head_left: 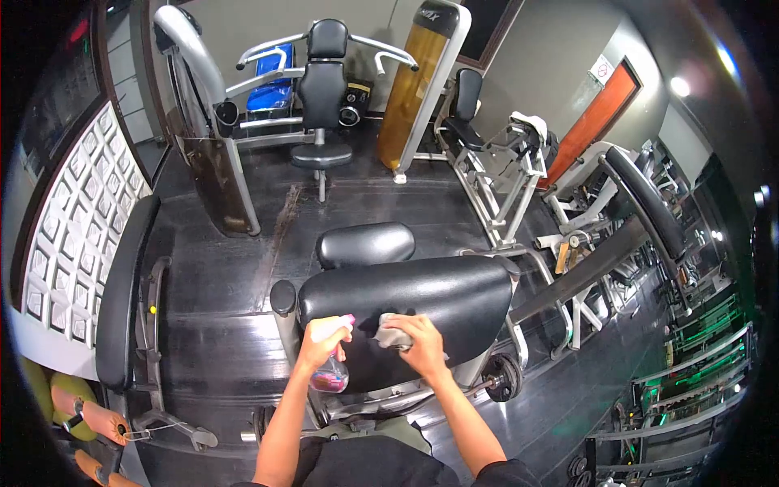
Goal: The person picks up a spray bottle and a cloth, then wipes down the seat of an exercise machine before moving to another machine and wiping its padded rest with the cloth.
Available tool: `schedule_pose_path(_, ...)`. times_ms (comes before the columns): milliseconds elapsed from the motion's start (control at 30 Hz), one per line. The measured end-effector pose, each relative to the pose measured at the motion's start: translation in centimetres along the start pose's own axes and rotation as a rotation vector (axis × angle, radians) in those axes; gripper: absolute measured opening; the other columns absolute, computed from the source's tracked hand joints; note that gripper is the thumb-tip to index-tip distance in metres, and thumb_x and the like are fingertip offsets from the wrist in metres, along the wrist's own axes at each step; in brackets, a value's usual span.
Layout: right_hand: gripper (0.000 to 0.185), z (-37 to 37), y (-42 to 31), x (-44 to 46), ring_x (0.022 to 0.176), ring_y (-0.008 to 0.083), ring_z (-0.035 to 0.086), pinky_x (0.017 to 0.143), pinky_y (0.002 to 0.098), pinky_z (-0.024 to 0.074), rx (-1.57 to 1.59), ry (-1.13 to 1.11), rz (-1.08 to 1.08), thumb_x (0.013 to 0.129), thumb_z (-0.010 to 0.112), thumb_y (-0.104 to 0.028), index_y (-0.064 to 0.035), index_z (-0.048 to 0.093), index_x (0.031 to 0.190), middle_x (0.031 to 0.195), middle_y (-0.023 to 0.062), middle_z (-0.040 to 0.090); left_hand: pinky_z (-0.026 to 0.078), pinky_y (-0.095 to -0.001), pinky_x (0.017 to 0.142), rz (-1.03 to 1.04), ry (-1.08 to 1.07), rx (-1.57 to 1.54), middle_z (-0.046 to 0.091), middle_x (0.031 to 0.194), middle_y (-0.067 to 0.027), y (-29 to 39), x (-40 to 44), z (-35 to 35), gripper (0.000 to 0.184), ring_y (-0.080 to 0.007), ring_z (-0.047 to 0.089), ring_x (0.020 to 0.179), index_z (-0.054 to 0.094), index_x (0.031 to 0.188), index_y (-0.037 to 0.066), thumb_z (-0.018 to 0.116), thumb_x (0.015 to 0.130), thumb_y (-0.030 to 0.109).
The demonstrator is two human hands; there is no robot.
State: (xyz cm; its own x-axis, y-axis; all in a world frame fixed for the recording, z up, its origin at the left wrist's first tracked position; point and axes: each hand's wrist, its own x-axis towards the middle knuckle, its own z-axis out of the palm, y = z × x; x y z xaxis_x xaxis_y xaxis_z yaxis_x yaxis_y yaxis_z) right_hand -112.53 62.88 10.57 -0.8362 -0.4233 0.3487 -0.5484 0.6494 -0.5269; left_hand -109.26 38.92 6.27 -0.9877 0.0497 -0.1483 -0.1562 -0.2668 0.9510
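"What do the hands have, closest in?"

"The left hand (322, 342) has its fingers curled round the neck of a spray bottle (330, 377), which is over the near left part of the large black pad (406, 286). The right hand (422, 345) is closed on a bunched grey cloth (393, 334), right of the bottle. I can't tell how hard the cloth presses on the pad."

"Anything in the way there?"

"A post with a round black cap (283, 298) stands just beside the pad's left end. Low on the right, near the right forearm, are weight plates (505, 377). Past the far edge sits a smaller black pad (367, 244)."

"And the sides?"

"A long black bench (126, 300) bounds the left, with a strip of black floor (219, 272) between it and the post. On the right a thick slanting beam (580, 268) rises away from the pad's end, blocking that side."

"Where is the most room?"

"Ahead: the floor runs from the smaller pad to a seated machine (323, 89). A brown-panelled tower (412, 89) stands to its right, and farther right, an orange door (591, 126) is set in the wall."
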Motion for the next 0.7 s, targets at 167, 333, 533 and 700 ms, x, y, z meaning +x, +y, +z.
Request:
schedule_pose_path(167,0.051,-0.3,1.1,3.1,0.103,0.0311,0.064,0.094,0.0389,0.0518,-0.041,0.191,0.157,0.061,0.068,0.01,-0.0122,0.072,0.107,0.113,0.0062,0.073,0.048,-0.0292,0.042,0.053,0.027,-0.141,0.066,0.072,-0.0106,-0.9,-0.2,0.2,0.015,-0.0185,0.062,0.044,0.068,0.091,-0.006,0.061,0.091,0.007)
schedule_pose_path(333,0.051,2.8,-2.0,3.8,0.105,0.0296,0.064,0.092,0.0376,0.0511,0.051,0.126,0.039,0.061,0.07,0.007,-0.0146,0.073,0.106,0.115,0.0048,0.073,0.049,-0.0296,0.043,0.08,0.026,-0.149,0.066,0.073,-0.0097,-0.5,-0.7,0.3,0.014,-0.0183,0.061,0.044,0.068,0.092,-0.006,0.061,0.091,0.006)
schedule_pose_path(533,0.055,0.7,-2.0,0.3,0.1,0.0264,0.065,0.09,0.0367,0.0529,0.0,-0.11,-0.032,0.056,0.075,0.006,-0.0173,0.073,0.106,0.115,0.0023,0.072,0.05,-0.0296,0.044,0.126,-0.036,-0.241,0.065,0.074,-0.0085,-1.3,-0.5,-0.5,0.016,-0.0171,0.061,0.045,0.069,0.097,-0.005,0.061,0.093,0.008)
schedule_pose_path(700,0.049,0.6,-0.9,2.6,0.105,0.0304,0.065,0.09,0.0381,0.0539,0.055,0.079,0.102,0.066,0.069,0.007,-0.0148,0.072,0.11,0.114,0.0047,0.073,0.048,-0.0285,0.043,0.062,0.018,-0.255,0.065,0.073,-0.0075,-0.6,-0.8,0.3,0.016,-0.0159,0.061,0.045,0.07,0.095,-0.004,0.063,0.093,0.011)
